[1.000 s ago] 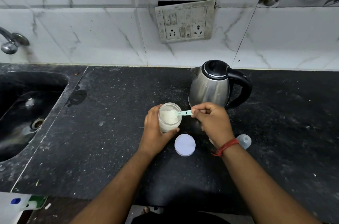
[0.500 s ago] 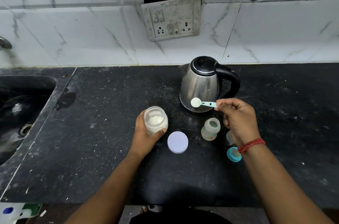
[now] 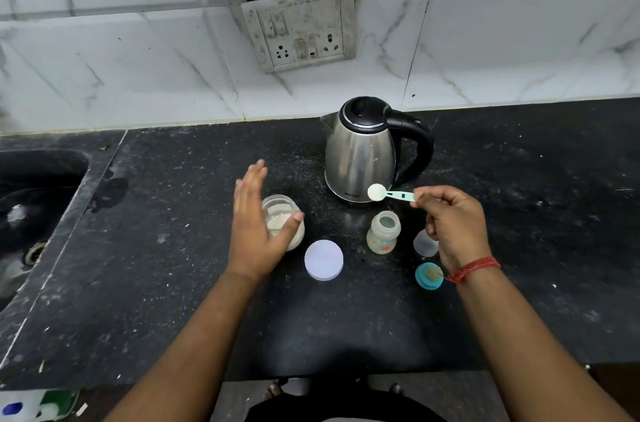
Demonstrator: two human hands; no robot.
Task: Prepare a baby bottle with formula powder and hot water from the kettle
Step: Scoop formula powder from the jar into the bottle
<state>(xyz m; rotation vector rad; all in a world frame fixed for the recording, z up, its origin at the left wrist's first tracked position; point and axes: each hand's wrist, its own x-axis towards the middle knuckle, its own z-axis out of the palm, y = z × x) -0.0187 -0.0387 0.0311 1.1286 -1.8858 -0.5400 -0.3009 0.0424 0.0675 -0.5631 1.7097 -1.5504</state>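
Observation:
A steel kettle (image 3: 360, 158) with a black lid and handle stands at the back of the black counter (image 3: 173, 283). My right hand (image 3: 450, 224) pinches a teal scoop (image 3: 391, 194) heaped with white powder, held above the small open baby bottle (image 3: 383, 231). An open glass jar of formula powder (image 3: 278, 214) stands to the left; my left hand (image 3: 254, 227) is spread with straight fingers beside it, thumb near its rim. The jar's white lid (image 3: 323, 260) lies flat between jar and bottle.
A clear bottle cap (image 3: 424, 243) and a teal nipple ring (image 3: 429, 276) lie by my right wrist. A black sink (image 3: 31, 200) is sunk in at the left. A switch socket (image 3: 299, 27) is on the tiled wall behind the kettle.
My right hand lifted the filled scoop out of the jar and carried it right, over the bottle. My left hand has let go of the jar and spread its fingers.

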